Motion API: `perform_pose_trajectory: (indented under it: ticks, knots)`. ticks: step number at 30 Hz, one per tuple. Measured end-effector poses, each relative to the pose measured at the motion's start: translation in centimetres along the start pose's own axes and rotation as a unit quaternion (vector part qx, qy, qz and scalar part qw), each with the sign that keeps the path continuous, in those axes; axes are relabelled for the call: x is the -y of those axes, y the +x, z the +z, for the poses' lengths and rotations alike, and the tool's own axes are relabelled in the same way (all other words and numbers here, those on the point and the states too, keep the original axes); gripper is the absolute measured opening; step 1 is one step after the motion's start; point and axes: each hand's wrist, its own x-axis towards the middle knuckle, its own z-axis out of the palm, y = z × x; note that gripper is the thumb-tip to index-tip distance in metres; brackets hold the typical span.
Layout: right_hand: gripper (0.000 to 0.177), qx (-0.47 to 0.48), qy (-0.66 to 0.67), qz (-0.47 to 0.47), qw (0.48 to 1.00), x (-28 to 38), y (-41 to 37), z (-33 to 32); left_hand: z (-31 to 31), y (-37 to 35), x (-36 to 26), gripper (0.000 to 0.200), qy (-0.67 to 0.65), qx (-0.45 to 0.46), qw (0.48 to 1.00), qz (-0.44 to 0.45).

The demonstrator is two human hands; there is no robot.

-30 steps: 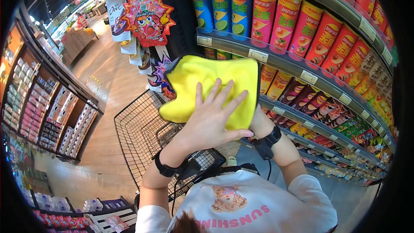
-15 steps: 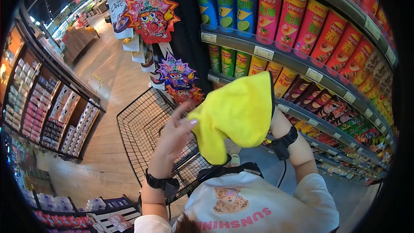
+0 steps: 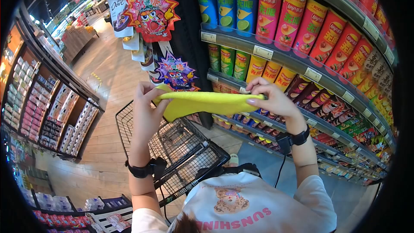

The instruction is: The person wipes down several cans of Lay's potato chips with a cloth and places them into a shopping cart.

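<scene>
A bright yellow cloth (image 3: 207, 103) is stretched sideways between my two hands, folded over so that it makes a long band. My left hand (image 3: 148, 101) pinches its left end, where a loose flap hangs down. At the other end, my right hand (image 3: 274, 99) grips the corner between thumb and fingers, and a bit of dark edging shows there. The cloth is held up in the air, over the far part of a black wire shopping cart (image 3: 189, 146) and before the shelves.
Snack shelves (image 3: 276, 54) curve along the right, filled with chip canisters (image 3: 293, 19). Candy bags (image 3: 153, 13) hang at the shelf end, ahead of me. A shelf unit of packaged goods (image 3: 47, 103) stands to the left, across the wooden floor (image 3: 101, 129).
The yellow cloth went from a draped, bunched shape to a stretched band. My left hand, open before, now grips one end. My right hand came out from behind the cloth.
</scene>
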Motion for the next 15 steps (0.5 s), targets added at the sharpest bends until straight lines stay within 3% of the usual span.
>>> perform_pose_trajectory:
  ticks: [1, 2, 3, 4, 5, 7, 9, 10, 11, 12, 14, 15]
  knots:
    - [0.044, -0.001, 0.0, 0.0, 1.0, 0.6, -0.1, -0.2, 0.1, 0.5, 0.2, 0.033, -0.11, 0.006, 0.993, 0.037]
    - [0.05, -0.032, 0.286, -0.008, 0.958, 1.2, 0.0, -0.1, 0.1, 1.1, 0.3, 0.026, -0.218, 0.013, 0.973, 0.073]
    - [0.059, -0.059, 0.548, -0.014, 0.834, 2.0, 0.1, 0.0, 0.1, 1.7, -0.8, 0.026, -0.218, 0.014, 0.973, 0.074]
    - [0.076, -0.066, 0.714, 0.0, 0.697, 3.2, 0.2, 0.6, 0.4, 2.2, -2.9, 0.025, -0.373, 0.068, 0.923, -0.061]
    - [0.075, -0.071, 0.752, 0.002, 0.655, 2.5, 0.8, 2.0, 0.9, 2.7, -4.6, 0.025, -0.51, 0.12, 0.83, -0.193]
    - [0.081, 0.025, 0.721, 0.111, 0.683, 2.2, 0.3, 3.3, 3.5, 4.0, -4.4, 0.028, -0.509, 0.14, 0.83, -0.183]
    - [0.084, 0.026, 0.803, 0.152, 0.576, 3.6, -0.2, 5.2, 5.4, 4.9, -4.2, 0.033, -0.299, 0.111, 0.946, -0.06]
    - [0.082, 0.078, 0.876, 0.125, 0.46, 3.3, -0.8, 5.4, 6.7, 5.3, -3.6, 0.033, -0.3, 0.109, 0.946, -0.061]
    - [0.079, 0.077, 0.849, 0.136, 0.504, 3.4, -1.5, 5.8, 8.2, 5.7, -2.8, 0.036, -0.244, 0.096, 0.964, -0.048]
    - [0.074, 0.063, 0.847, 0.142, 0.508, 2.6, -2.1, 6.2, 9.3, 6.3, -2.5, 0.04, -0.187, 0.082, 0.978, -0.034]
    - [0.068, 0.049, 0.844, 0.146, 0.514, 2.0, -2.9, 5.9, 10.7, 7.8, -3.5, 0.043, -0.199, 0.038, 0.978, -0.04]
    - [0.063, -0.03, 0.787, 0.144, 0.599, 2.6, -3.2, 5.2, 11.3, 8.9, -3.8, 0.046, -0.209, -0.003, 0.977, -0.045]
